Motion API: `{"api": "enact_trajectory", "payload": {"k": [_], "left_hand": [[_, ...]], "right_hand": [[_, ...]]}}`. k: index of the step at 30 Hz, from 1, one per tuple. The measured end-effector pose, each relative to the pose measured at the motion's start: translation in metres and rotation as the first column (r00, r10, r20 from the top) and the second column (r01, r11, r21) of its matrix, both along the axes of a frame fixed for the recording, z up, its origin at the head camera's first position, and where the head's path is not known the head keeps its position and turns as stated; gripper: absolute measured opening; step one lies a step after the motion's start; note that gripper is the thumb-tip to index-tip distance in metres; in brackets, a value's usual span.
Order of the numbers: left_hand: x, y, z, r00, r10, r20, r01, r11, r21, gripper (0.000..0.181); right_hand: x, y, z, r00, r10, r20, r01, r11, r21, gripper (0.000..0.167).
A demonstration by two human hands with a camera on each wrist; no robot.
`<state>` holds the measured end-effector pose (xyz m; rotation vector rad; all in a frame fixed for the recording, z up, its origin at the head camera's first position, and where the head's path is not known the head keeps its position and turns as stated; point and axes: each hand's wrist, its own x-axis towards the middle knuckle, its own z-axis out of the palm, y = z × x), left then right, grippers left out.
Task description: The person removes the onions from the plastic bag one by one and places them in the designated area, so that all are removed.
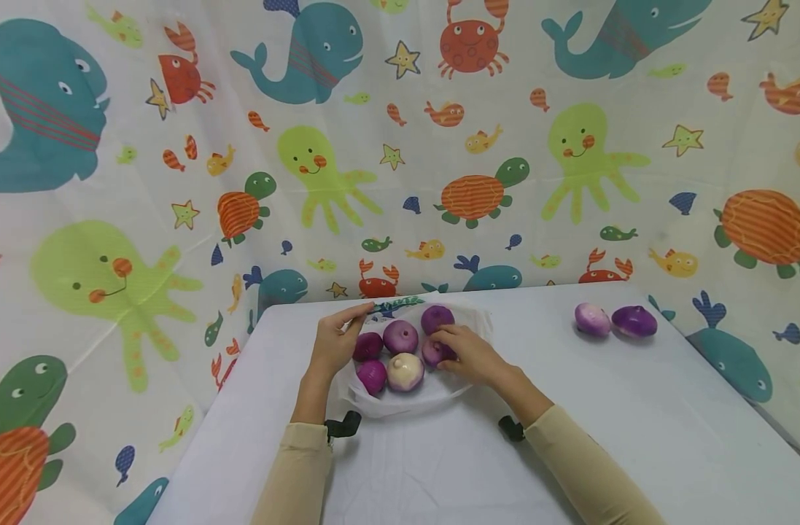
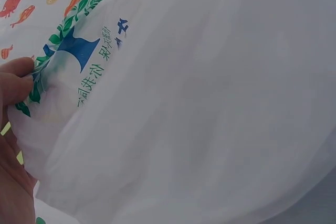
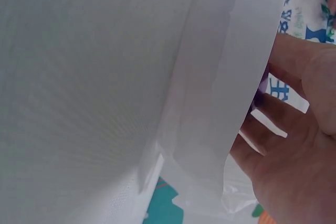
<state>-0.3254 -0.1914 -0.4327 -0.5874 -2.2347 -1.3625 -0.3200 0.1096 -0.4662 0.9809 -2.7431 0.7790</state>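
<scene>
A white plastic bag (image 1: 432,399) with green and blue print lies spread open on the table, with several purple onions (image 1: 400,337) inside it. One paler onion (image 1: 405,372) sits at the front of them. My left hand (image 1: 335,341) pinches the bag's far left edge between thumb and fingers, as the left wrist view also shows at the printed rim (image 2: 79,45). At the right side of the bag, my right hand (image 1: 470,353) holds a purple onion (image 1: 432,352) with curled fingers. In the right wrist view the bag's side hides most of that onion.
Two more onions (image 1: 593,320) lie side by side at the right rear of the white table (image 1: 570,423). Behind the table hangs a curtain (image 1: 400,146) printed with sea animals. A dark wrist-camera mount (image 1: 343,424) juts from the left sleeve.
</scene>
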Motion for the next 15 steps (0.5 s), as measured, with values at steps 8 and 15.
{"api": "enact_trajectory", "payload": {"k": [8,15], "left_hand": [[-0.0011,-0.0016,-0.0022,1.0,-0.017,-0.024,0.017,1.0,0.002,0.03],[-0.0006,-0.0013,-0.0013,1.0,-0.012,-0.023,0.011,1.0,-0.023,0.031]], "right_hand": [[0.0005,0.0017,-0.0025,0.999,-0.035,0.012,0.034,0.999,0.025,0.054],[0.0009,0.0021,-0.0026,0.997,-0.074,0.034,0.073,0.997,0.029,0.057]]}}
